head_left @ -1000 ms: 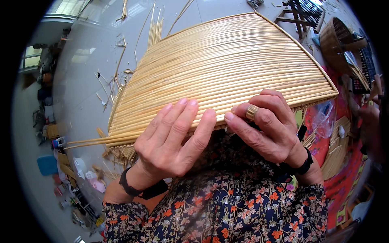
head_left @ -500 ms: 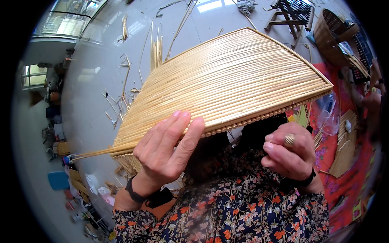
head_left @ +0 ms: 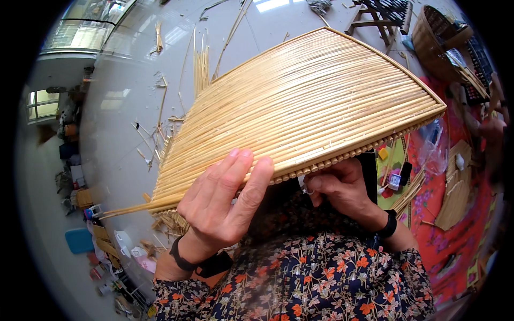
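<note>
A curved panel of close-laid pale reeds (head_left: 305, 101) fills the middle, tilted, with a thin rim and beaded-looking cut ends underneath. My left hand (head_left: 222, 198) grips its near lower edge, fingertips on the top face, thumb hidden. Long reed ends (head_left: 123, 210) stick out leftward beside it. Beneath the panel's near edge, my right hand (head_left: 338, 190) has curled fingers pinched at a small, pale, thin piece, too small to name.
Loose sticks (head_left: 201, 67) and scraps lie on the tiled floor (head_left: 123, 144). At right are a wooden stand (head_left: 377, 24), woven basket (head_left: 431, 43), red floral cloth (head_left: 428, 241) and plastic bag (head_left: 431, 152). Someone's arm (head_left: 490, 125) shows dimly at the right edge. Clutter lines the left wall.
My right hand has left the panel's top edge, moved right and down, then gone back leftward and up beneath the panel. The panel has tilted, showing more of its underside edge.
</note>
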{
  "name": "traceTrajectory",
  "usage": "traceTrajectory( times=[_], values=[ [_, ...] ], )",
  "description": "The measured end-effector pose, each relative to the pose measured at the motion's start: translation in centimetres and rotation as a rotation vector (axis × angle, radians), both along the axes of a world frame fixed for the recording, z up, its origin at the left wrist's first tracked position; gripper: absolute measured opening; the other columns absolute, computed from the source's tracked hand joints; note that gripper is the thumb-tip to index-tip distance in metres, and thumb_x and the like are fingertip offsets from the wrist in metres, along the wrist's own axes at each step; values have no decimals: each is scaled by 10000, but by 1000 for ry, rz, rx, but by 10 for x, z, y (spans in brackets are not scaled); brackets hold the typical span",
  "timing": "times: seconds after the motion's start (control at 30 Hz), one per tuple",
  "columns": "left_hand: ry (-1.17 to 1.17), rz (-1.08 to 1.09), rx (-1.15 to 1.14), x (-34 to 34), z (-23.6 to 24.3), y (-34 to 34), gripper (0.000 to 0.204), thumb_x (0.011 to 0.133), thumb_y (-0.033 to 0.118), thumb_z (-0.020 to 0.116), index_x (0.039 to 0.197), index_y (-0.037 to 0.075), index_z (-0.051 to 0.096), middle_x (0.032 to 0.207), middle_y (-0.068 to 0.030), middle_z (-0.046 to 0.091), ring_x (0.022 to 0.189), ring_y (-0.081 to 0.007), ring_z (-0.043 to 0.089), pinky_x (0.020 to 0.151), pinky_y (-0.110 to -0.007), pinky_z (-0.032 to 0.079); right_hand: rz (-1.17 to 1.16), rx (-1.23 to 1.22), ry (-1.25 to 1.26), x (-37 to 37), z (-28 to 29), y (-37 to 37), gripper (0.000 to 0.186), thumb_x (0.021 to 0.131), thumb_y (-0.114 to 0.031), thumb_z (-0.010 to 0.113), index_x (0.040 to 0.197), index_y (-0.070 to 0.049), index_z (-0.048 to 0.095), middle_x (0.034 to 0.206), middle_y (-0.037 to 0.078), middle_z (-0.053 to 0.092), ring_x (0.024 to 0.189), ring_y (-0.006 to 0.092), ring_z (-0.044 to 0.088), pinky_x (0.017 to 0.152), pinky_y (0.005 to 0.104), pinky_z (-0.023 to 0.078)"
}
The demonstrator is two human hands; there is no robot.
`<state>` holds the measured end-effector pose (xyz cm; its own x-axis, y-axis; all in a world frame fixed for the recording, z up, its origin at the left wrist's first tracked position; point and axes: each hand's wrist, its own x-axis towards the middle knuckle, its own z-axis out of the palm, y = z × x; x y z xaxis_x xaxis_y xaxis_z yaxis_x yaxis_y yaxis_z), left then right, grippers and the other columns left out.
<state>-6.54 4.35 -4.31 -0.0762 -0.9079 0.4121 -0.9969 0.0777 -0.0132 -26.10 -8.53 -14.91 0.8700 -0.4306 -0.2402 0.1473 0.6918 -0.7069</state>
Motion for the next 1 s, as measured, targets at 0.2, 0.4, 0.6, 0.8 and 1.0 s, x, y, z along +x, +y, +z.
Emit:
traceTrajectory(
  times=[0.2,0.4,0.6,0.8,1.0],
  values=[
    [98,54,-32,6,7,-4,415,778,-6,817,1192,15,793,1003,-164,767,863,-298,774,744,-362,638,-88,-369,-35,7,13,-10,54,993,-26,729,965,18,740,732,56,683,599,91,638,534,247,483],
    [499,294,-118,39,30,-9,415,867,-49,830,1271,-30,738,1004,-161,779,871,-233,767,796,-310,598,-31,-575,9,-2,10,-18,59,1002,-8,701,953,-3,668,703,22,664,547,67,619,495,233,445],
    [601,328,-166,48,30,-6,408,887,-42,826,1284,-46,729,1025,-168,785,909,-192,756,823,-298,585,-112,-684,-83,48,63,-43,56,982,-6,731,952,15,689,746,49,694,569,73,618,513,243,451],
    [615,340,-161,54,28,-4,398,868,-38,839,1252,-49,738,990,-165,779,872,-204,749,792,-300,579,-193,-866,-173,79,80,-43,83,939,-4,776,991,5,711,788,75,691,620,132,640,568,271,489],
    [632,359,-147,55,24,-6,400,851,-42,846,1237,-44,743,1000,-173,782,871,-218,754,793,-306,581,-267,-942,-158,91,72,-39,98,940,10,758,1025,1,710,811,99,710,647,184,689,580,294,507]
  ],
)
